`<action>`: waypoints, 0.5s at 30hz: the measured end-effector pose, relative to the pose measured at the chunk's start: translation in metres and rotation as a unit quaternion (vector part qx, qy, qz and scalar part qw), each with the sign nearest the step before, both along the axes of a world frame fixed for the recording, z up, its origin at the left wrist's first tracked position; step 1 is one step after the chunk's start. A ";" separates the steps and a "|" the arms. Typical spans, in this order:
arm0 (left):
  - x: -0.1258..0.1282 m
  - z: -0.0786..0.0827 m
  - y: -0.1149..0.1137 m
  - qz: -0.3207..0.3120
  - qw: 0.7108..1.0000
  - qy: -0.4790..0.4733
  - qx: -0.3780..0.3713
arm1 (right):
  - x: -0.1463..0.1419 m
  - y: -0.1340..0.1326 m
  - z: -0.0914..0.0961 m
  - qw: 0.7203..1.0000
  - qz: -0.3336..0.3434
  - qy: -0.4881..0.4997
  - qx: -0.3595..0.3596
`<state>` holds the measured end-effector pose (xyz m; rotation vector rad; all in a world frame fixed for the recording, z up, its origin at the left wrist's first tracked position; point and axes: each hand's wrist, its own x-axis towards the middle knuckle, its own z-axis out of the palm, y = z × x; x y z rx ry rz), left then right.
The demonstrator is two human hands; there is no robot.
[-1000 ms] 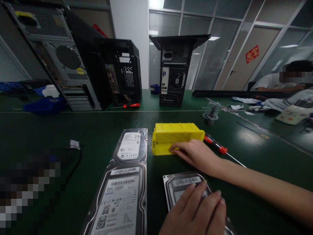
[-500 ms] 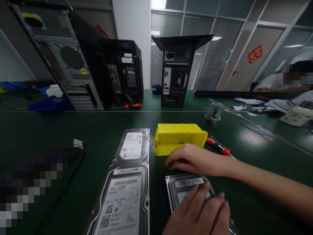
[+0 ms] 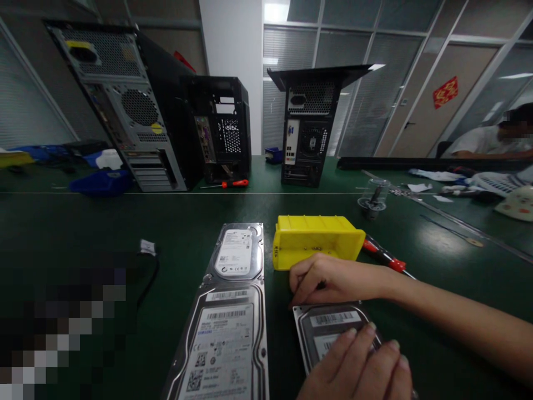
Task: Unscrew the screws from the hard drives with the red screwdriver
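Note:
My left hand (image 3: 358, 369) lies over a hard drive (image 3: 335, 319) at the bottom, its fingers bent across the drive's label and far side. The hand hides much of the drive. Just beyond the drive's top edge, my right hand (image 3: 318, 278) has its fingers curled together, tips down by the drive's upper left corner. Whatever its fingertips hold, if anything, is hidden. A yellow bin (image 3: 318, 223) lies behind the right hand, its opening toward me. To the left, two more hard drives, a smaller one (image 3: 235, 253) and a larger one (image 3: 227, 344), lie end to end, labels up.
A red-and-black screwdriver (image 3: 385, 255) lies beside the yellow bin. Another screwdriver (image 3: 235, 183) is near the computer cases (image 3: 166, 111) at the back left. A third case (image 3: 308, 128) stands behind the bin. A clear plastic container (image 3: 375, 195) and a cable (image 3: 152, 266) are on the table.
My right hand's fingers have curled in and drawn down toward the drive's upper corner. My left hand stays on the drive. The whole view has shifted slightly.

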<state>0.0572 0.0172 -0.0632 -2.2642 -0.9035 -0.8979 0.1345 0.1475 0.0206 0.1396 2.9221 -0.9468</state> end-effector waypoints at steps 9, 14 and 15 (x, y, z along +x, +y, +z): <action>0.006 -0.003 0.001 0.004 1.000 -0.008 0.003 | 0.004 0.002 -0.002 1.000 -0.027 0.011 -0.006; 0.008 -0.004 0.003 0.022 0.997 -0.068 0.032 | 0.005 0.004 -0.006 0.999 -0.051 0.016 -0.006; 0.008 -0.005 0.003 0.023 0.997 -0.064 0.031 | 0.004 0.004 -0.007 0.998 -0.054 0.019 -0.006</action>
